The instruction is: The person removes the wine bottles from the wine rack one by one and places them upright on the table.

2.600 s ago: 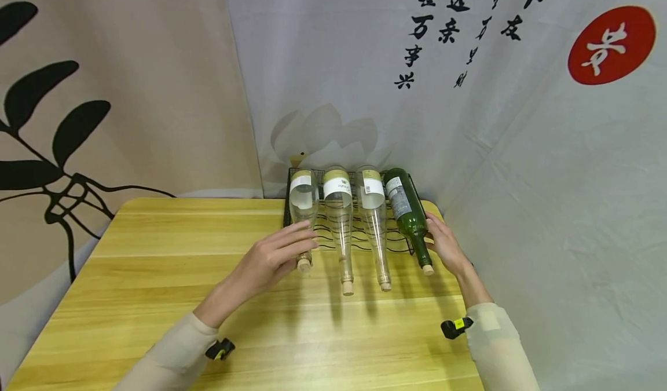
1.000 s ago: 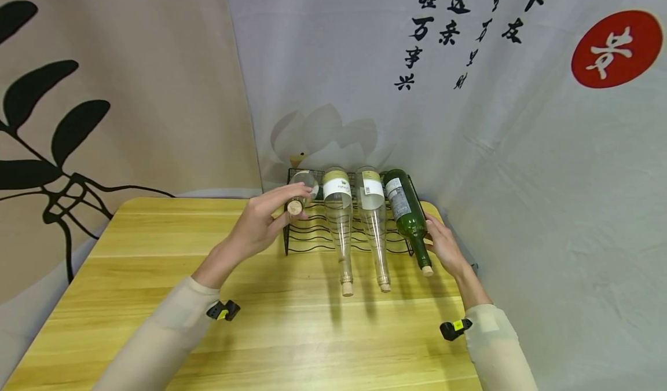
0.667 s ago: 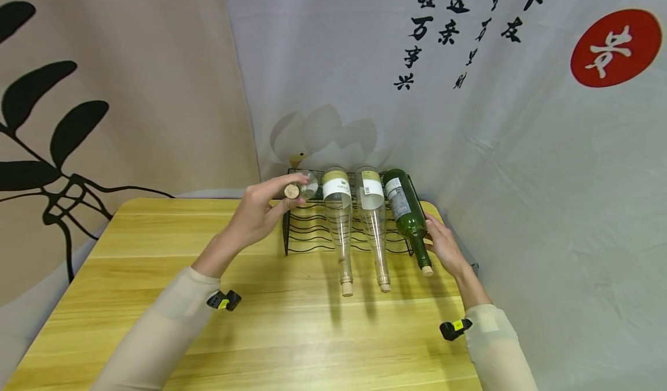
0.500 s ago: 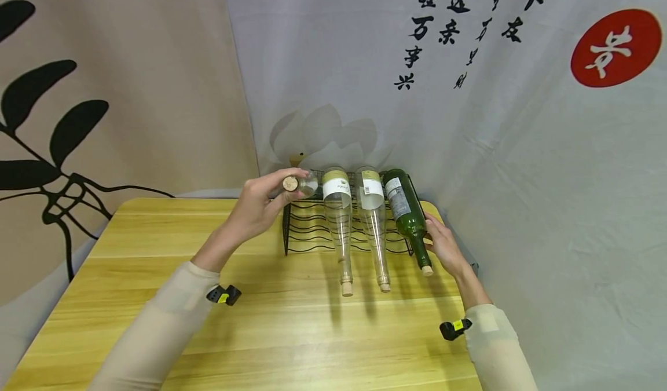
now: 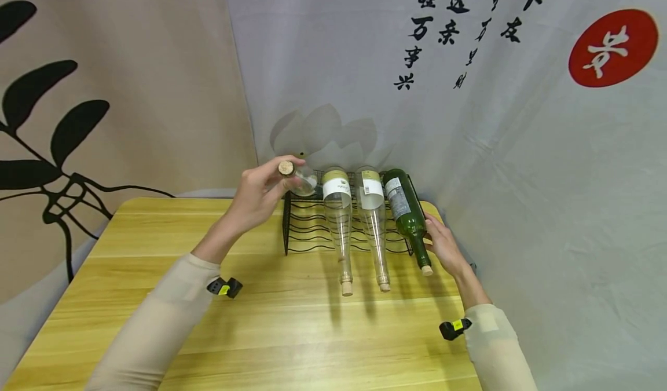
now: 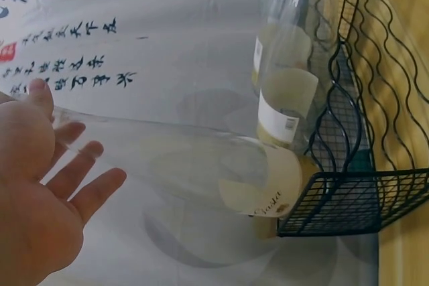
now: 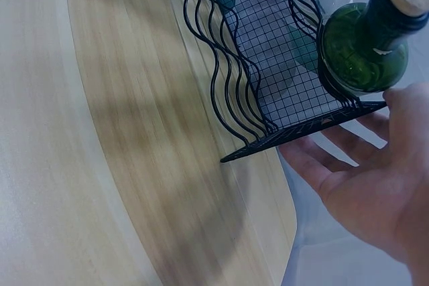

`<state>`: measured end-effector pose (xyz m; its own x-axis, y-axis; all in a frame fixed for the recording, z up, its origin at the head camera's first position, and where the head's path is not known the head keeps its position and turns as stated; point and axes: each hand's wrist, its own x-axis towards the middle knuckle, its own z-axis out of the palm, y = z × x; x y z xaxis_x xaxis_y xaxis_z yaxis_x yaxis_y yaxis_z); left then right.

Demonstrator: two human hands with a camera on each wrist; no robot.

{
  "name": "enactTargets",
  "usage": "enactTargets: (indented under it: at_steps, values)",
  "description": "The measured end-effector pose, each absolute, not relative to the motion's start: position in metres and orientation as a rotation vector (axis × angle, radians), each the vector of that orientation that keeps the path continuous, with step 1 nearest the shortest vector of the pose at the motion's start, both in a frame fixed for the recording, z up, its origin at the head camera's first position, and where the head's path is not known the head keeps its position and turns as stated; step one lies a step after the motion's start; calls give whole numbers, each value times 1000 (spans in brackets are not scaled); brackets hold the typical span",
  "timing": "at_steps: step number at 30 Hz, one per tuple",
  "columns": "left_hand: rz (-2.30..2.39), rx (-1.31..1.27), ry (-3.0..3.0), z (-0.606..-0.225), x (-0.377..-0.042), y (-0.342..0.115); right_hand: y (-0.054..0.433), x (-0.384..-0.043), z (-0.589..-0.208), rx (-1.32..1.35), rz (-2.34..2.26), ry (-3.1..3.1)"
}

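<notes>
Far left: dark leaf print [image 5: 80, 130] on a beige curtain [image 5: 156, 90]. Next, left hand [image 5: 254, 197] over the wooden table [image 5: 292, 339], thumb and fingers closed about the neck of a corked clear bottle [image 6: 194, 159]. That bottle tilted, neck raised, base at the left end of the black wire rack [image 6: 342, 205]; contact there cannot be told. Then, lying in the rack, a second clear bottle [image 5: 340, 223] and a third clear bottle [image 5: 374, 223], both corked, necks toward the person. Rightmost in rack: green bottle [image 5: 409, 220], corked, slanting. Right hand [image 5: 445, 243] beside it, fingers loosely extended, touching the rack's right end panel; thumb contact with green glass uncertain. Beyond: pale curtain, red disc print [image 5: 614, 48].
</notes>
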<state>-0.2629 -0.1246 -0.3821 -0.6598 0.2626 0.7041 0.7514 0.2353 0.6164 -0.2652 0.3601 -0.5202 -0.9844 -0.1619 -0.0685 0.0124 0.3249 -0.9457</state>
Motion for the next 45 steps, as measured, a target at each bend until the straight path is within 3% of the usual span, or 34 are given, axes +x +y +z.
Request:
enactTargets:
  at_steps: [14, 45]
  values:
    - [-1594, -702, -2023, -378, -266, -125, 358, -264, -520, -135, -1750, 2422]
    - [-1552, -609, -1948, -370, -271, -127, 360, -264, -522, -128, -1756, 2429]
